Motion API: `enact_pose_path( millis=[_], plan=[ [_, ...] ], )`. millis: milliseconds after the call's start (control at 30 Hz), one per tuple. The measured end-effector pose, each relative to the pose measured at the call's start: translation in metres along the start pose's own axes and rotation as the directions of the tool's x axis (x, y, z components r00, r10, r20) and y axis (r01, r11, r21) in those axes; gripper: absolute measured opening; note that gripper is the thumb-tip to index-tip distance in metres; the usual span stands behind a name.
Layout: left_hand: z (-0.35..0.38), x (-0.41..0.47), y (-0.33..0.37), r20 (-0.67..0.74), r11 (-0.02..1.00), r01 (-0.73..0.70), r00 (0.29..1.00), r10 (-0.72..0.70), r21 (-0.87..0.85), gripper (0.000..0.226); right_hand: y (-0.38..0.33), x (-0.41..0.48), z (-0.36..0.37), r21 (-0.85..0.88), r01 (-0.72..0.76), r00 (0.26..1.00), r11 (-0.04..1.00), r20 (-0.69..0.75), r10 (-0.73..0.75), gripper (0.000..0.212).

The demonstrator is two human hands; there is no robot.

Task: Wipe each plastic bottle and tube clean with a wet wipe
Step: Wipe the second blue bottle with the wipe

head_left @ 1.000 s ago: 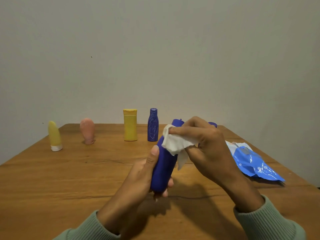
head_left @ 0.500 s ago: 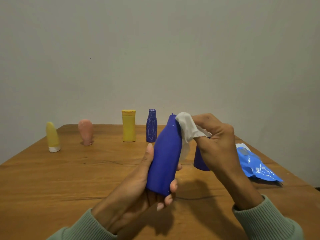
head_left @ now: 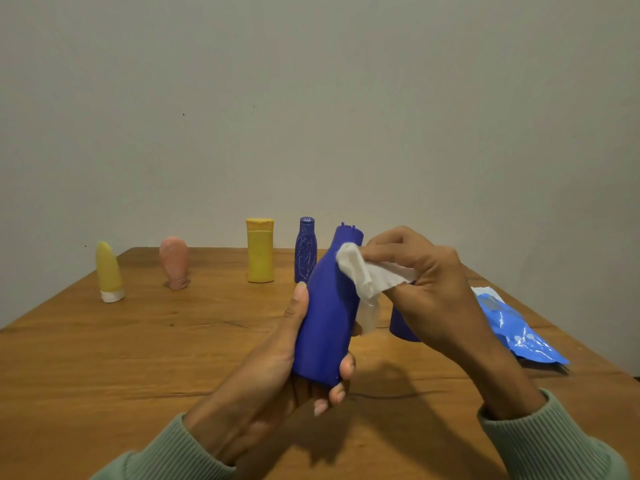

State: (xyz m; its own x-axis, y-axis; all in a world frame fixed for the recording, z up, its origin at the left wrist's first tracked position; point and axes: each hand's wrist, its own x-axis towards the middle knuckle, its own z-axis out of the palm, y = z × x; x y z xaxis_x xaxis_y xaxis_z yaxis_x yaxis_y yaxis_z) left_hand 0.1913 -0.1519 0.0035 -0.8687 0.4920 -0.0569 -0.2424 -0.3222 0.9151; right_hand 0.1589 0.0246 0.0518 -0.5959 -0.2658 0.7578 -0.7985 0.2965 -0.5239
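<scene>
Wiping seems early: left hand [head_left: 277, 368] grips the blue bottle [head_left: 325, 317], right hand [head_left: 426, 282] pinches the wipe [head_left: 360, 271] at its neck; yellow bottle [head_left: 260, 251] beyond them likely waits.

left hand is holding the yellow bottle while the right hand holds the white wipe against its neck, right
No. The head view shows the left hand holding the large blue bottle, not the yellow one; the yellow bottle stands at the back of the table. The right hand does hold the white wipe against its neck.
</scene>
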Motion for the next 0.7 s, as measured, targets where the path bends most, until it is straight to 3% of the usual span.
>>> enact_pose_path(
  millis=[67, 200, 367, 567, 633, 700],
  plan=[
    [0.001, -0.0004, -0.0003, -0.009, 0.998, -0.015, 1.0, 0.016, 0.056, 0.078, -0.0019, -0.0003, -0.0005, -0.061, 0.024, 1.0, 0.998, -0.008, -0.025, 0.035],
    [0.0028, 0.0, -0.0006, -0.029, 0.977, -0.041, 0.998, 0.048, 0.21, 0.082, -0.0004, 0.0015, 0.0001, -0.182, 0.023, 0.986, 0.983, -0.161, -0.052, 0.034],
    [0.0016, 0.0015, -0.0027, -0.097, 0.961, -0.124, 0.984, 0.152, 0.247, 0.08, -0.0039, -0.0025, 0.0011, -0.134, 0.043, 0.997, 0.99, 0.072, -0.034, 0.031],
    [0.0014, -0.001, -0.0008, -0.019, 0.996, -0.035, 0.999, 0.036, 0.082, 0.082, -0.0026, -0.0001, 0.0046, -0.078, -0.003, 0.985, 0.997, -0.174, -0.011, 0.027],
    [0.0021, -0.0023, -0.0006, -0.008, 0.999, -0.034, 0.999, 0.034, 0.007, 0.079, -0.0039, -0.0004, 0.0037, 0.0, -0.05, 0.992, 0.999, -0.114, 0.05, 0.026],
    [0.0029, -0.0033, 0.0003, -0.021, 0.998, -0.05, 0.999, 0.049, -0.027, 0.076, -0.0079, -0.0005, -0.0009, 0.012, -0.06, 0.997, 0.998, 0.038, 0.059, 0.027]
  ],
)
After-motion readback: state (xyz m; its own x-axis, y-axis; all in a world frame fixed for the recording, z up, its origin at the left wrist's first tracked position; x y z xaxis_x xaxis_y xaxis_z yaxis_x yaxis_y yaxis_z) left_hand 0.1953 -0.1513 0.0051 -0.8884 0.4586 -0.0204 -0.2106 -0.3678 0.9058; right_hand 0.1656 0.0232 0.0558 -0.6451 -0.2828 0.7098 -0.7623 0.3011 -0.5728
